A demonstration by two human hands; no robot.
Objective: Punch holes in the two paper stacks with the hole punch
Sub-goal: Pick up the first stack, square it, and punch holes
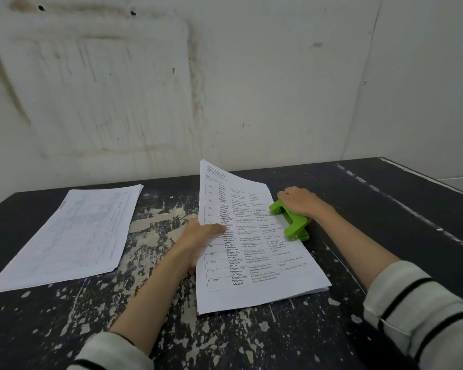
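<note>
our right hand (301, 202) pressed down on the green hole punch (289, 219), fingers curled over its lever, at the right edge of the near paper stack (254, 252). our left hand (202, 233) pinched that stack's left edge, lifting it off the tabletop (385, 209). the second paper stack (72, 233) lay flat, well apart on the left. risk: the raised sheets could fan or slide, so we judged the holes might misalign.

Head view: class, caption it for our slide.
Right hand presses green punch onto a paper stack held by left hand.
</note>
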